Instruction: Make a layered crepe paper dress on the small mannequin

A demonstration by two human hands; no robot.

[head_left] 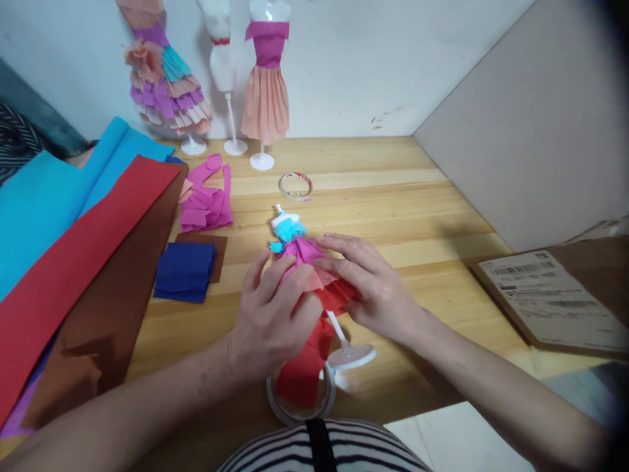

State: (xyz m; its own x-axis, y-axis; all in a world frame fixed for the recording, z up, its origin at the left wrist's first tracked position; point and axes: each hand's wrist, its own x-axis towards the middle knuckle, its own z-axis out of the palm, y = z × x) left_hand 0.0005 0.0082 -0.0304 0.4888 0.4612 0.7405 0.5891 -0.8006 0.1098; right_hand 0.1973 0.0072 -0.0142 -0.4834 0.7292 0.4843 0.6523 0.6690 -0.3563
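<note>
A small white dress-form mannequin (285, 219) leans back over the table, its round base (352, 356) tipped toward me. It wears a crepe-paper dress (301, 249) with a blue top, a magenta waist and peach and red layers below. My left hand (278, 314) has its fingers curled and pinched on the left side of the skirt. From the right, my right hand (373, 285) grips the skirt's other edge, fingers over the paper and thumb hidden. Below the skirt, a red crepe-paper piece (302, 373) lies across a roll of tape (273, 401).
Three mannequins stand at the back, including one in a peach skirt (265, 98). Blue (122, 154), red (98, 223) and brown paper sheets lie left, near magenta scraps (204, 210) and folded navy paper (184, 270). A clear ring (280, 187) lies behind; a cardboard box (594, 262) sits right.
</note>
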